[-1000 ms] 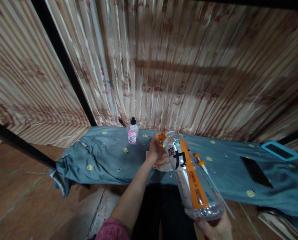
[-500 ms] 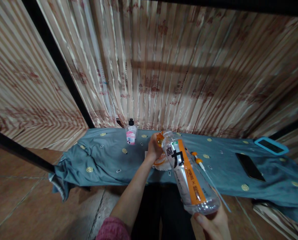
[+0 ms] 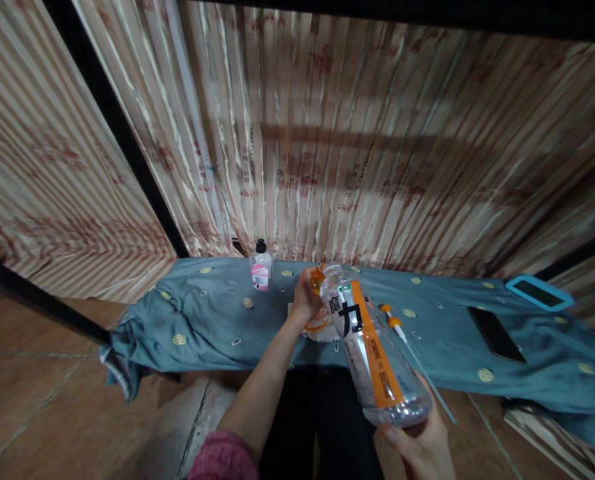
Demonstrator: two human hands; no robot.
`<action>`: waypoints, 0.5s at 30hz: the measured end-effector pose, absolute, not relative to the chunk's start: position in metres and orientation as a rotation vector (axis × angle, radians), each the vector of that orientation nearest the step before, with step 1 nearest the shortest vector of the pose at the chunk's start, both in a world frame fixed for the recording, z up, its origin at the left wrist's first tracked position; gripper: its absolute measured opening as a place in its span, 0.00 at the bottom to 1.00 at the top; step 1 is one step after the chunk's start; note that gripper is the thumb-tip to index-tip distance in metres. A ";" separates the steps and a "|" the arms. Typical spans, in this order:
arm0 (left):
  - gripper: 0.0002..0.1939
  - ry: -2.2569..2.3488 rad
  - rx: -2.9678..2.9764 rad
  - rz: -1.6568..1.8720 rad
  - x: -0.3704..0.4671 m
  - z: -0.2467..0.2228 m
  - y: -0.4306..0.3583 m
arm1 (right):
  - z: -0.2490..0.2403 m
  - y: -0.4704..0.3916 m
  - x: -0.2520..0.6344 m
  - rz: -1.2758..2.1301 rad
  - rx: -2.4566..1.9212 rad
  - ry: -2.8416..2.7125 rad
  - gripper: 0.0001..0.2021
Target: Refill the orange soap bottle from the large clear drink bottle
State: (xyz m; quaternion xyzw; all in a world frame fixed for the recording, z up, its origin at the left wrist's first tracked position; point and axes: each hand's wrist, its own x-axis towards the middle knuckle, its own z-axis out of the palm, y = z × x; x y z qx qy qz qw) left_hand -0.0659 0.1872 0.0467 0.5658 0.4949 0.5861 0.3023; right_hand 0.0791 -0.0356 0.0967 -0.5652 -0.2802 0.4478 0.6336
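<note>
A large clear bottle [image 3: 364, 347] with an orange and silver label is tilted, its neck toward the upper left. My right hand [image 3: 420, 443] is closed round its base. Beside the bottle's mouth, my left hand [image 3: 307, 297] is closed on a small orange item [image 3: 318, 279], mostly covered by the fingers. Beneath the bottle's neck a white and orange packet [image 3: 320, 327] lies on the grey-blue cloth [image 3: 217, 313]. An orange and white pump top [image 3: 393, 321] with a long thin tube is just right of the bottle; the tube passes near my right hand.
A small clear bottle [image 3: 260, 267] with a black cap and pink label stands at the back left. To the right lie a black phone [image 3: 497, 335] and a blue-framed device [image 3: 540, 293]. Striped curtains [image 3: 302, 167] hang behind, with dark poles [image 3: 112, 127] at the left.
The large bottle and my right hand have shifted slightly left. Both hands keep their holds, and the other objects look almost unchanged.
</note>
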 end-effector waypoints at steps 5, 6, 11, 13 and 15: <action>0.19 1.315 1.523 1.561 -0.066 0.045 0.188 | 0.097 -0.035 0.081 1.008 -1.321 -0.692 0.47; 0.19 1.312 1.518 1.567 -0.066 0.045 0.188 | 0.097 -0.035 0.082 1.009 -1.325 -0.699 0.47; 0.20 1.315 1.484 1.553 -0.065 0.046 0.187 | 0.093 -0.036 0.086 1.021 -1.341 -0.716 0.47; 0.20 1.327 1.476 1.553 -0.066 0.048 0.186 | 0.092 -0.036 0.087 1.030 -1.340 -0.733 0.47; 0.19 1.340 1.487 1.553 -0.066 0.050 0.185 | 0.093 -0.037 0.088 1.030 -1.336 -0.754 0.47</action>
